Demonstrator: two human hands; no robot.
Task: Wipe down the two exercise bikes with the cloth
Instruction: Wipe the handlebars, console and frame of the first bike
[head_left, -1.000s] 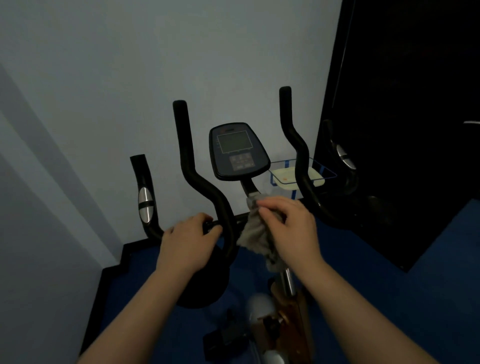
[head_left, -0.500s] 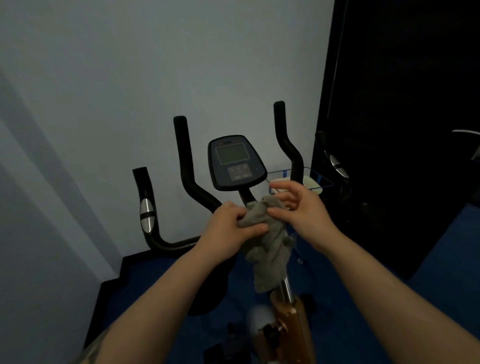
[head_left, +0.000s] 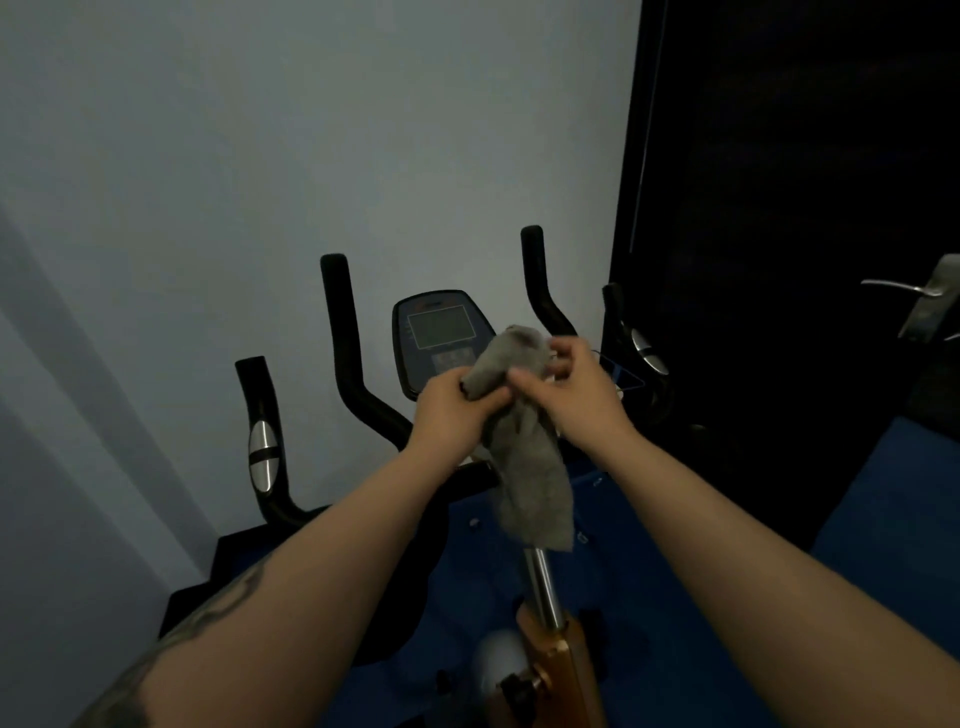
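Your left hand (head_left: 451, 402) and right hand (head_left: 574, 387) both pinch the grey cloth (head_left: 524, 441) — it hangs before the bike's console (head_left: 434, 332), at its 5 o'clock.

Dim room: pale grey wall (head_left: 260, 156), blue floor (head_left: 893, 519), black door (head_left: 779, 182) with metal handle (head_left: 901, 288).

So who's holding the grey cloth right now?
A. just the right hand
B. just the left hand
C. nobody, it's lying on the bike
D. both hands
D: the left hand and the right hand both grip the cloth in front of the bike's console.
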